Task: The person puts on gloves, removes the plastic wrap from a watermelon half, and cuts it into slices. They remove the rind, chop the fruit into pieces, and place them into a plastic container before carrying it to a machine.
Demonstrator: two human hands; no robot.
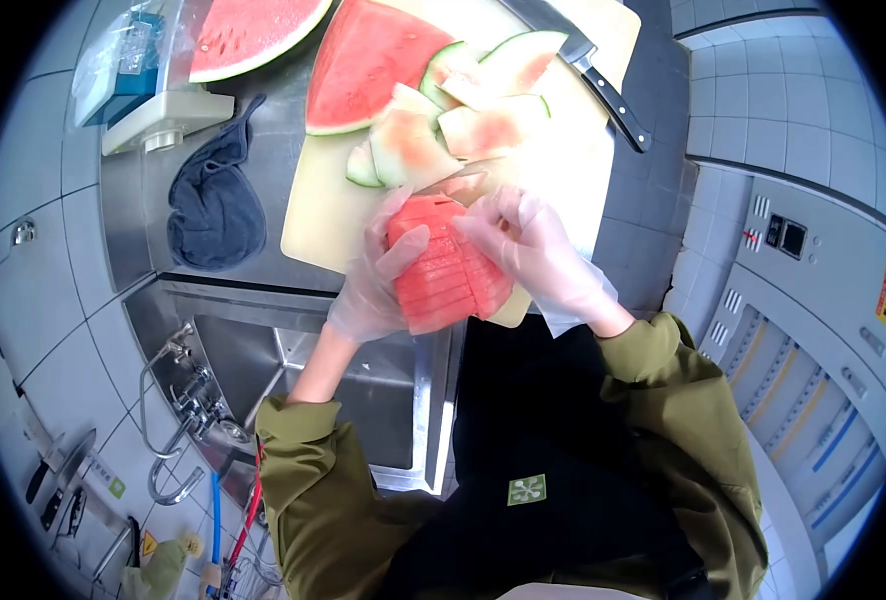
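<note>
Fingers [387, 215] of your left hand [371, 280], in a thin see-through plastic glove [353, 310], wrap the left side of a rounded block of sliced red watermelon flesh [441, 285], with the thumb [406, 253] laid over its upper face. That broad grip likely presses the slices together, since the close parallel cuts leave little else to keep the block whole. Your right hand [533, 235], gloved alike, has its fingers curled and drawn narrow at the block's upper right edge; whether they pinch a slice or merely steady the corner cannot be told.

You have the block at the near edge of a cream-coloured cutting board [313, 215], probably because both hands reach it comfortably there. Whether it rests on the board or is lifted slightly is unclear.

Just beyond it lie curved pieces of pale green-and-white watermelon rind [408, 145], seemingly pushed back to give your hands room. Behind them, to the left, sits a large red watermelon wedge with a green rind [373, 65]. A long steel knife with a black riveted handle [585, 65] lies at your far right, handle overhanging the board's edge, which keeps its blade away from your fingers.
</note>
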